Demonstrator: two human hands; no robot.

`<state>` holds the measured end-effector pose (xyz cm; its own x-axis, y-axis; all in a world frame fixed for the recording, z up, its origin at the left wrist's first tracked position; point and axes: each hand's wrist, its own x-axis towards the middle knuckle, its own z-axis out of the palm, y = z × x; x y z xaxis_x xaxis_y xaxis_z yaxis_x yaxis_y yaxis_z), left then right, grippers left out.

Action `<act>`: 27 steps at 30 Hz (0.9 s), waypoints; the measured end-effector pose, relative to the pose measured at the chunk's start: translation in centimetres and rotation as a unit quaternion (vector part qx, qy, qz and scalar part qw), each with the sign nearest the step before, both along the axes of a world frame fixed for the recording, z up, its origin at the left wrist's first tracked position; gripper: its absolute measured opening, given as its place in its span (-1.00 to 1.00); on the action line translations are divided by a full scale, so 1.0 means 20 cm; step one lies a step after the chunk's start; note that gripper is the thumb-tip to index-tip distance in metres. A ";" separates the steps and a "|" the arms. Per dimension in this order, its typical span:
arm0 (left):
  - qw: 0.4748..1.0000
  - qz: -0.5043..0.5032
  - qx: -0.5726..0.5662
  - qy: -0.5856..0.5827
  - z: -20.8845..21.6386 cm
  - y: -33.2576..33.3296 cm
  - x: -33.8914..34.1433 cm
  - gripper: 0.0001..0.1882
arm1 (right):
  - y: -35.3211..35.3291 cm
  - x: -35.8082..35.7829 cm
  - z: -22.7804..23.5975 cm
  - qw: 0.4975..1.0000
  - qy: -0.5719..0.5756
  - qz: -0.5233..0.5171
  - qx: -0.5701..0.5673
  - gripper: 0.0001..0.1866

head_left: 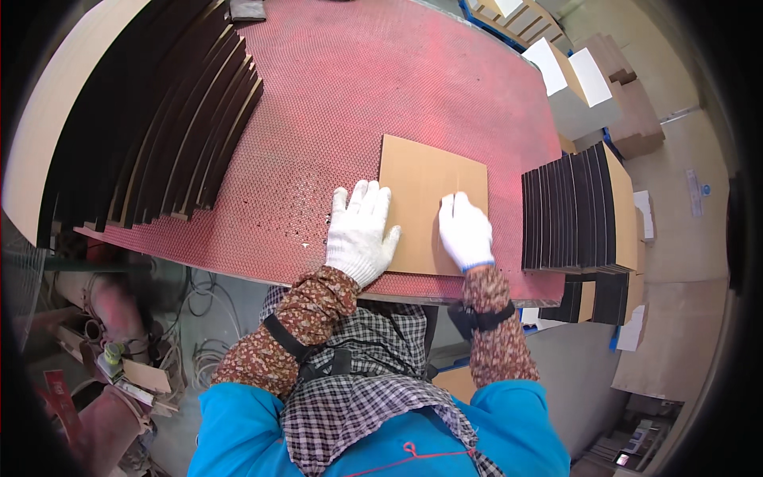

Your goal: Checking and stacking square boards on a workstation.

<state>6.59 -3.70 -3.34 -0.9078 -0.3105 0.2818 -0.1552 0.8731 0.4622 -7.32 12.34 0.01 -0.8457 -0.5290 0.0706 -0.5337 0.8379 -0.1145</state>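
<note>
A flat tan board (420,179) with a dark left edge lies on the red mesh-covered table (342,87), close to its near edge. My left hand (358,234), in a white knit glove, rests flat across the board's left edge with fingers stretched out. On the right part of the board, my right hand (466,232), also gloved, is closed with the fingers pressed together. A small dark sliver shows at its fingertips; what it is, I cannot make out. Dark specks and small scraps (298,203) are scattered on the mesh left of my left hand.
Leaning boards with dark faces (159,119) fill the table's left side. A row of black-edged boards (568,211) stands at the right edge. White boxes (576,83) and pallets are beyond. Cables (211,306) and machine parts lie below on the left.
</note>
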 end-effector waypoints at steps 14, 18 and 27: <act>1.000 -0.001 -0.001 0.009 0.00 -0.01 0.01 -0.31 | -0.01 -0.01 0.03 0.998 0.004 0.060 0.001 -0.71; 1.000 -0.001 -0.002 0.012 0.01 0.00 0.00 -0.31 | 0.21 0.22 0.03 0.991 -0.018 0.100 0.082 -0.75; 0.999 0.000 0.020 0.025 0.02 0.00 -0.01 -0.32 | 0.16 0.43 0.04 0.990 0.028 0.131 0.036 -0.73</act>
